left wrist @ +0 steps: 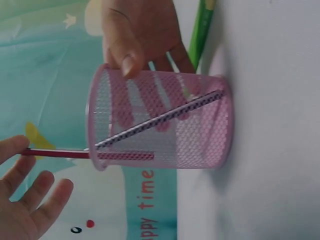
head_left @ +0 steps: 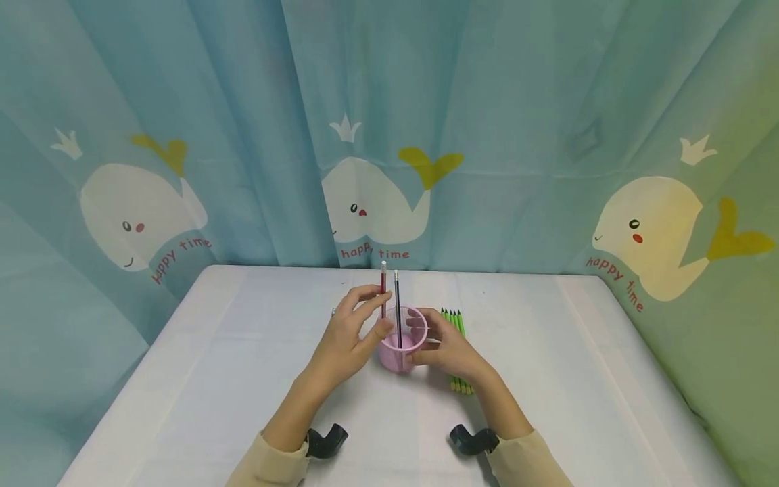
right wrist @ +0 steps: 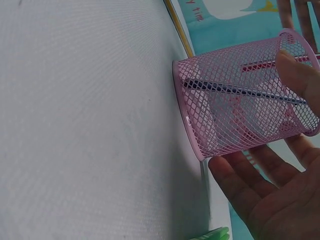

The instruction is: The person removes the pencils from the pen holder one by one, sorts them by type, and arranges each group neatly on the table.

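Note:
A pink mesh pen cup (head_left: 391, 360) stands upright on the white table. My right hand (head_left: 453, 348) holds it from the right side, thumb in front and fingers behind, as the left wrist view shows. Inside leans a dark patterned pencil (head_left: 397, 297), its lower end at the cup's base. My left hand (head_left: 347, 338) pinches a red pencil (left wrist: 60, 153) near its top between the fingertips. That pencil's lower part is inside the rim and its bottom end hangs above the cup's floor.
Several green pencils (head_left: 460, 325) lie side by side on the table (head_left: 243, 379), just right of the cup and partly behind my right hand. A yellow stick-like item (right wrist: 179, 25) shows past the cup in the right wrist view. A whale-print curtain (head_left: 517, 135) hangs behind the table.

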`<state>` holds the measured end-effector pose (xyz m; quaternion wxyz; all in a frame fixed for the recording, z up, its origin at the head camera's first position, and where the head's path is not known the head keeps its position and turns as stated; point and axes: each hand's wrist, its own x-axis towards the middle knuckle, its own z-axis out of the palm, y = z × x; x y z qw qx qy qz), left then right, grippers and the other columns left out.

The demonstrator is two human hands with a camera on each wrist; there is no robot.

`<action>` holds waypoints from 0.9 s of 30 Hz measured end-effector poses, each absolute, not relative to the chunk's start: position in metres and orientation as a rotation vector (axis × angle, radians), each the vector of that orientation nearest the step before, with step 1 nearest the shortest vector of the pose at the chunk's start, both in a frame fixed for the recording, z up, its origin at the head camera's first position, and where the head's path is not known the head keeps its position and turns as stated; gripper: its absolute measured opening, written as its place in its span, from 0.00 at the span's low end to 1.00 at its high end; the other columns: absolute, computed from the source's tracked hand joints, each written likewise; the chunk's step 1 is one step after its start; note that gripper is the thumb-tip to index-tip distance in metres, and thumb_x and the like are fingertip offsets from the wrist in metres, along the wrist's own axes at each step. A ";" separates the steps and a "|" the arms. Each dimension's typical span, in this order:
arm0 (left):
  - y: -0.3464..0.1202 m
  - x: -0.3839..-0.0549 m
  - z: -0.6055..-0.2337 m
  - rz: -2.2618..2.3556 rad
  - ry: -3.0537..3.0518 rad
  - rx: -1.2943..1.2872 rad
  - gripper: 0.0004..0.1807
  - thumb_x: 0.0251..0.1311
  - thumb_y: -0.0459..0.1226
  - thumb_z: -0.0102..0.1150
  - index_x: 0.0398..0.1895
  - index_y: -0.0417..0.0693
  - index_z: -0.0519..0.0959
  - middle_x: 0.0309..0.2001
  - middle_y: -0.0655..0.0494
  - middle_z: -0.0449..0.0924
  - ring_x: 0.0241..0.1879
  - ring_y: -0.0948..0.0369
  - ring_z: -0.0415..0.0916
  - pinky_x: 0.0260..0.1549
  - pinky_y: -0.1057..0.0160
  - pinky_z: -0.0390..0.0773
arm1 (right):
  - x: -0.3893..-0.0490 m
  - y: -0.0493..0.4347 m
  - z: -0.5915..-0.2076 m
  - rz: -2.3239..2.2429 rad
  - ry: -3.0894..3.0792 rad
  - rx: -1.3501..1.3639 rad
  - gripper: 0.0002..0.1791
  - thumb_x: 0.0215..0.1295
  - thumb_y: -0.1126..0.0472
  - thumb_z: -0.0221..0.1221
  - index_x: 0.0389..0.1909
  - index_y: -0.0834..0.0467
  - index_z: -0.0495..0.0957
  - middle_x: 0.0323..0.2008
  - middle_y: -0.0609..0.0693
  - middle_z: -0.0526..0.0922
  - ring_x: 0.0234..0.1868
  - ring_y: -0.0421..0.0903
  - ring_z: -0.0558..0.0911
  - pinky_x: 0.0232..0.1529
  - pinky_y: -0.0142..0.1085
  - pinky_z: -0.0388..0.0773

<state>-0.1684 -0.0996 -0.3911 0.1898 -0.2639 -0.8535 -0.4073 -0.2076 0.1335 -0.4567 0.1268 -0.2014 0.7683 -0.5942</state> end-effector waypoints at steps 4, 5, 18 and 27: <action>-0.103 -0.167 -0.387 -1.153 -2.379 -0.736 0.26 0.70 0.51 0.55 0.65 0.49 0.76 0.64 0.54 0.69 0.66 0.58 0.67 0.62 0.49 0.75 | -0.207 0.133 -0.457 -1.729 2.237 -0.594 0.46 0.47 0.65 0.75 0.69 0.56 0.65 0.65 0.58 0.74 0.64 0.60 0.75 0.64 0.49 0.75; -0.104 -0.167 -0.387 -1.156 -2.374 -0.736 0.25 0.70 0.51 0.55 0.65 0.49 0.76 0.64 0.54 0.69 0.66 0.58 0.67 0.61 0.51 0.76 | -0.207 0.133 -0.457 -1.729 2.237 -0.594 0.46 0.47 0.65 0.75 0.69 0.56 0.65 0.65 0.58 0.74 0.64 0.60 0.75 0.64 0.49 0.76; -0.117 -0.166 -0.372 -1.232 -2.234 -0.731 0.23 0.68 0.44 0.61 0.63 0.48 0.77 0.63 0.52 0.71 0.61 0.57 0.73 0.51 0.57 0.83 | -0.207 0.133 -0.457 -1.730 2.232 -0.598 0.45 0.48 0.66 0.75 0.69 0.56 0.65 0.65 0.58 0.73 0.64 0.60 0.75 0.64 0.49 0.76; -0.128 -0.166 -0.365 -1.239 -2.185 -0.686 0.21 0.67 0.41 0.62 0.62 0.45 0.77 0.62 0.50 0.72 0.61 0.56 0.73 0.51 0.57 0.84 | -0.207 0.133 -0.456 -1.738 2.218 -0.593 0.46 0.47 0.67 0.75 0.68 0.58 0.65 0.65 0.59 0.73 0.64 0.61 0.74 0.64 0.47 0.76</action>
